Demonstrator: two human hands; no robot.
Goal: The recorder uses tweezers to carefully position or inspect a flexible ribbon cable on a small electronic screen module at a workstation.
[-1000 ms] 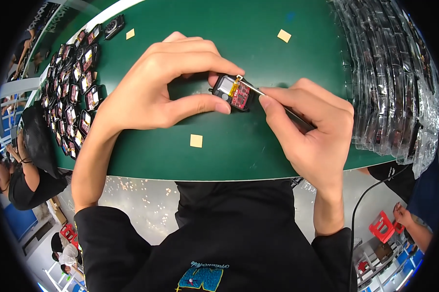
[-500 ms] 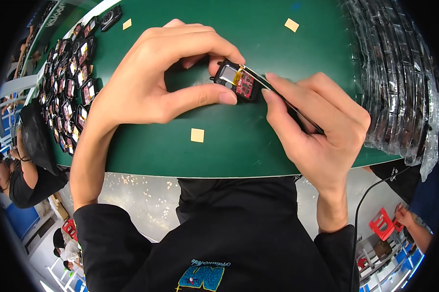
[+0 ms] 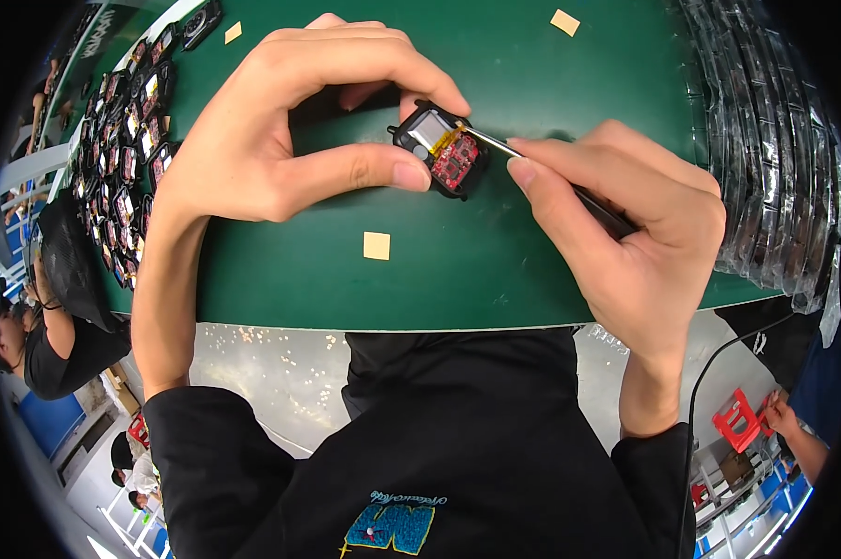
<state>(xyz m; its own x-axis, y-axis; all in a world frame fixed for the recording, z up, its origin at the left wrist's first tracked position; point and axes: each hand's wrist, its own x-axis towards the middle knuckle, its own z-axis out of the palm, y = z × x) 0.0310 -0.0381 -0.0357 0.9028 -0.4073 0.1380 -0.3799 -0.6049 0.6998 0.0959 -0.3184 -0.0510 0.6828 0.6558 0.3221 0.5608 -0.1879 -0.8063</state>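
Between thumb and fingers, my left hand (image 3: pixel 299 121) grips a small black device housing (image 3: pixel 456 191) by its edges, held over the green table. Its open face shows a red circuit board (image 3: pixel 456 160), a silver battery-like block (image 3: pixel 431 130) and a strip of yellow tape (image 3: pixel 444 143). My right hand (image 3: pixel 630 210) is closed on a pair of tweezers (image 3: pixel 497 143). Their metal tips touch or hover right at the housing's upper edge, by the yellow tape; which of the two I cannot tell.
Many similar open housings (image 3: pixel 127 158) crowd the table's left side. A stack of clear plastic trays (image 3: pixel 760 149) stands at the right. Pale yellow paper squares (image 3: pixel 376 246) lie on the green table (image 3: pixel 346 293). Other people (image 3: pixel 61 345) sit beyond the left edge.
The housing has turned clockwise a little in my left hand. The tweezers have swung to a flatter angle, tips still by the tape, and my right hand has shifted slightly right.
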